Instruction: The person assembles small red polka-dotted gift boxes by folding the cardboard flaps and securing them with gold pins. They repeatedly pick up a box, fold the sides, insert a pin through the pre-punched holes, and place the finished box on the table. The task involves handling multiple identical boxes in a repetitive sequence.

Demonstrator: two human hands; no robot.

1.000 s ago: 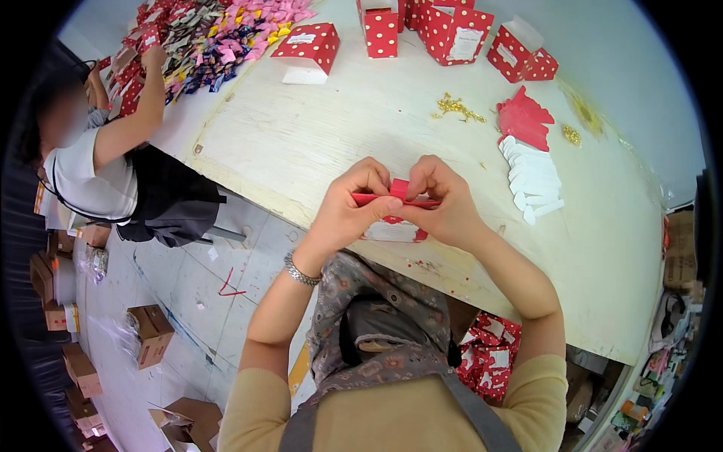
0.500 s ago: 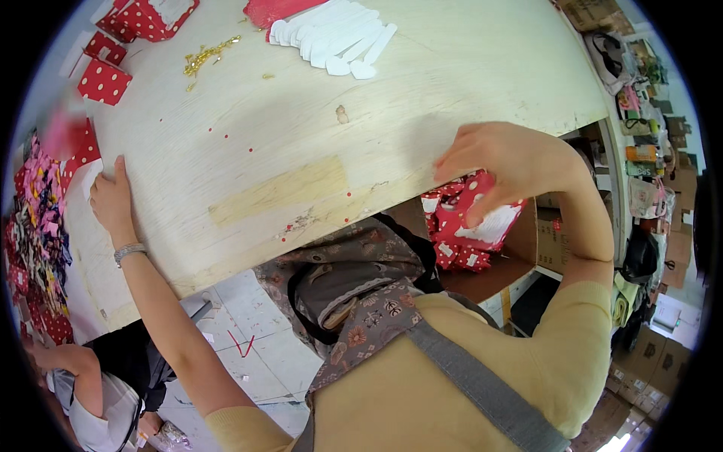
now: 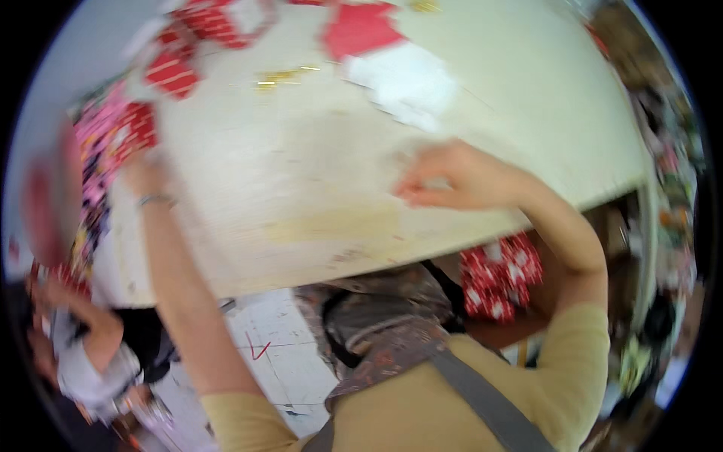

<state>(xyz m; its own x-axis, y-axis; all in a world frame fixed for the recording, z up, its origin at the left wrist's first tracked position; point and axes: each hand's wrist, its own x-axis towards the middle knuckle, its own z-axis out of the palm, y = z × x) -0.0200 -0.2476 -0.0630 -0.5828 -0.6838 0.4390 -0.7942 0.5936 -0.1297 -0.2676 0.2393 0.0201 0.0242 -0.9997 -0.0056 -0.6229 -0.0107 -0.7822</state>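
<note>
My left hand [image 3: 146, 173] is at the table's left edge, right by a red piece with pale dots [image 3: 137, 129]. Blur hides its fingers, and I cannot make out whether they grip that piece. Over the middle of the table hangs my right hand [image 3: 463, 177], fingers loosely bent with a gap inside the thumb; nothing shows in it. Beyond it lies a spread stack of white pieces [image 3: 407, 83] beside a flat red piece [image 3: 361, 30]. Below the table's front edge, several red dotted items [image 3: 501, 275] fill part of a cardboard box [image 3: 553, 282].
Small gold pieces [image 3: 282, 77] and red dotted items [image 3: 173, 64] lie farther back on the table [image 3: 248, 158]. A colourful heap [image 3: 102, 143] lies along the left side. Another person [image 3: 98, 339] sits at the lower left. Shelves with goods [image 3: 670, 151] stand at the right.
My right hand has left the box and swung up and left over the table. My left hand has moved up to the red dotted piece. The whole view has shifted and blurred.
</note>
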